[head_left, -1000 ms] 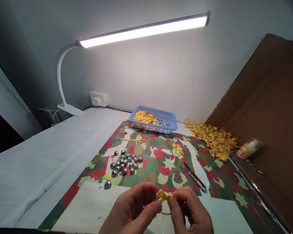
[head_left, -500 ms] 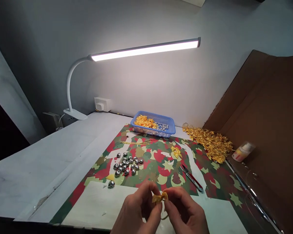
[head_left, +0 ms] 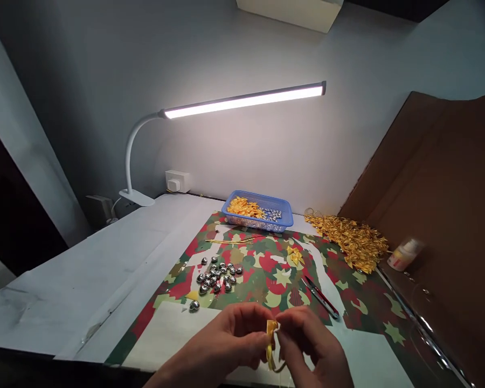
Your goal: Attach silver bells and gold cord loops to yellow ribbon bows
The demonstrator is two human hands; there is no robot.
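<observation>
A small gold ribbon bow (head_left: pixel 271 326) is held up between both hands at the near edge of the table, now seen nearly edge-on. My left hand (head_left: pixel 230 335) is closed, pinching the bow between thumb and fingertips from its left side. On the other side my right hand (head_left: pixel 315 345) is closed too, its fingertips meeting at the bow's right edge. A thin gold strip curves down beneath the bow between the hands. Silver heart-shaped beads (head_left: pixel 213 277) lie in a cluster beyond my left hand, with one bead (head_left: pixel 194 306) nearer. Loose gold bows (head_left: pixel 295 255) lie farther back.
Red-handled snips or tweezers (head_left: pixel 322 299) lie beyond my right hand. A blue basket (head_left: pixel 285 221) holds gold pieces and silver beads at the back. A heap of gold bows (head_left: pixel 358 242), a small white bottle (head_left: pixel 404 255) and cardboard (head_left: pixel 440 178) stand right. A lamp (head_left: pixel 246 101) hangs above.
The bow has turned from facing me to nearly edge-on. My left hand has rotated flatter around it, and the strip below shows more. The camera view has shifted slightly.
</observation>
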